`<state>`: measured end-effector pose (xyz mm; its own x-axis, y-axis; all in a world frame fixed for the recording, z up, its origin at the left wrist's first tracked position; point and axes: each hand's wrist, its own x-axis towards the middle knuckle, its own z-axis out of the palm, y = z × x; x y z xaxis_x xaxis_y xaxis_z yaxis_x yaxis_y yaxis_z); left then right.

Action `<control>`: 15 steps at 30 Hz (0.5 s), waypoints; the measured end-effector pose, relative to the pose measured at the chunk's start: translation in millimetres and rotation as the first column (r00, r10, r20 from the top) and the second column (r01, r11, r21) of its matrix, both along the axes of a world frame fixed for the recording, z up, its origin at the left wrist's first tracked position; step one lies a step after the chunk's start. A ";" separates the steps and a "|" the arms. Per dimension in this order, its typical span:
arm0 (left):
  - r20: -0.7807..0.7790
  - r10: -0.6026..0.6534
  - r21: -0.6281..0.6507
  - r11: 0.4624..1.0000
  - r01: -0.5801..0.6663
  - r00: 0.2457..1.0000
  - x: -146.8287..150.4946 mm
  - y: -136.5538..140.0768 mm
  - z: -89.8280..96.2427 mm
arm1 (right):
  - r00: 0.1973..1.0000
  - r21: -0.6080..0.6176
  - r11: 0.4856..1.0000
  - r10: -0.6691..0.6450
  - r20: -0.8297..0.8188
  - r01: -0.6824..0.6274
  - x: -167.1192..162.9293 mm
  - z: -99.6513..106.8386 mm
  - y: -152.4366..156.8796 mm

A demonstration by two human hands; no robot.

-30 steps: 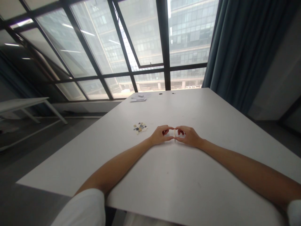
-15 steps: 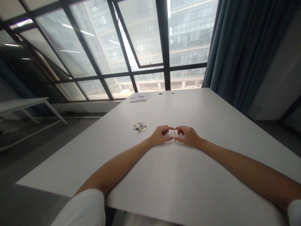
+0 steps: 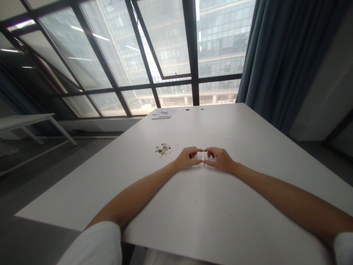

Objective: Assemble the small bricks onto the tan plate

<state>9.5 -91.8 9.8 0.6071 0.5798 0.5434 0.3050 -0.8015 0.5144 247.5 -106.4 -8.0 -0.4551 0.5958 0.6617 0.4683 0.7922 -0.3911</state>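
Note:
Between my two hands stands a thin cream studded strip (image 3: 203, 156), which looks like a toy building-block piece. My left hand (image 3: 190, 157) grips it from the left, index fingertip at its far end and thumb at its near end. From the right, my right hand (image 3: 218, 158) pinches the same two ends, so the fingertips of both hands nearly meet. The strip's ends are covered by the fingertips. Left of my left hand lies a loose pile of small block pieces (image 3: 163, 150) in cream, tan, grey and black.
The white table (image 3: 176, 206) stretches towards the windows. Some papers (image 3: 161, 116) lie at its far left corner. A dark round spot (image 3: 187, 109) and a tiny dark object (image 3: 203, 109) are at the far edge. Another table (image 3: 27, 119) stands at the left, a blue curtain (image 3: 271, 66) at the right.
The strip looks slightly turned between my fingertips. Both hands stay in nearly the same place, and the whole view has shifted very slightly.

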 end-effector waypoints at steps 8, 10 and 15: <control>-0.003 0.002 0.010 1.000 -0.002 1.000 0.3 1.3 -2.5 | 1.000 -0.008 1.000 -0.009 0.005 0.009 0.5 -0.3 -0.3; -0.007 0.006 0.011 1.000 -0.005 1.000 -0.1 1.8 -2.9 | 1.000 -0.007 1.000 -0.012 0.007 0.012 0.4 0.2 -0.6; -0.015 0.004 0.026 1.000 -0.004 1.000 -0.1 1.4 -2.1 | 1.000 -0.010 1.000 -0.022 0.010 0.022 0.4 1.9 -2.1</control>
<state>9.4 -90.4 7.7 0.6129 0.5678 0.5495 0.3155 -0.8134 0.4887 247.9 -108.5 -6.0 -0.4482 0.6120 0.6515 0.4891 0.7780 -0.3944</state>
